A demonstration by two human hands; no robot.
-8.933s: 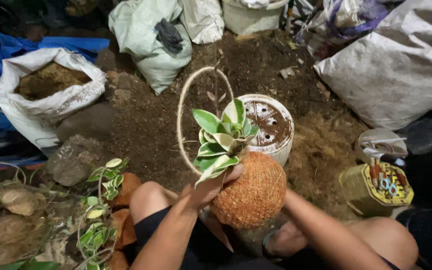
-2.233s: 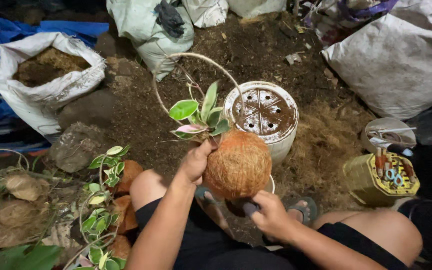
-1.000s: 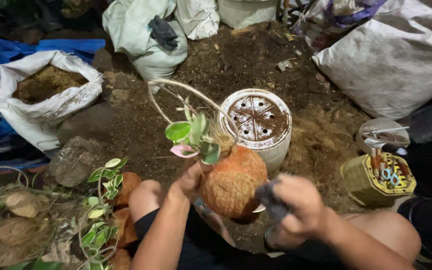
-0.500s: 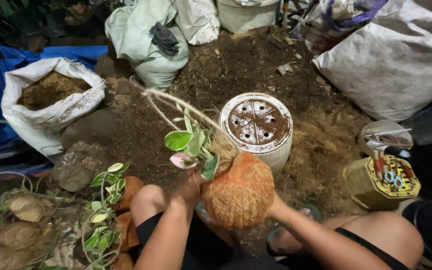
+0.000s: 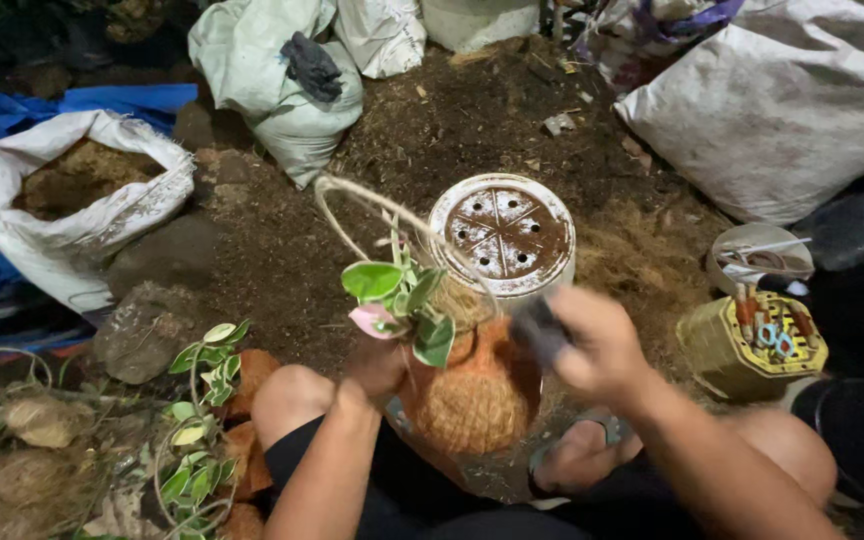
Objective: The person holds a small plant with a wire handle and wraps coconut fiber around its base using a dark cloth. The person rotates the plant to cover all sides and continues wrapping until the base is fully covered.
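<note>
A round ball of brown coconut fibre [image 5: 472,400] hangs over my knees, with a small plant [image 5: 392,295] of green and pink leaves growing from its top. A pale loop of cord [image 5: 352,215] rises from the ball. My left hand [image 5: 377,365] grips the ball's left side just under the leaves. My right hand [image 5: 592,345] is at the ball's upper right, blurred, closed on a small dark object [image 5: 537,335] that touches the top of the ball. An upturned white pot [image 5: 502,235] with a holed brown base stands just behind.
An open white sack of soil [image 5: 82,200] stands at the left. A grey-green sack with a dark glove [image 5: 282,70] lies at the back, a big white sack [image 5: 782,110] at the right. A yellow basket holding scissors [image 5: 752,345] sits right. Leafy cuttings [image 5: 202,400] lie lower left.
My right hand has come up from beneath the ball to its upper right side, carrying the dark object. The ball has stayed in my left hand and shifted slightly.
</note>
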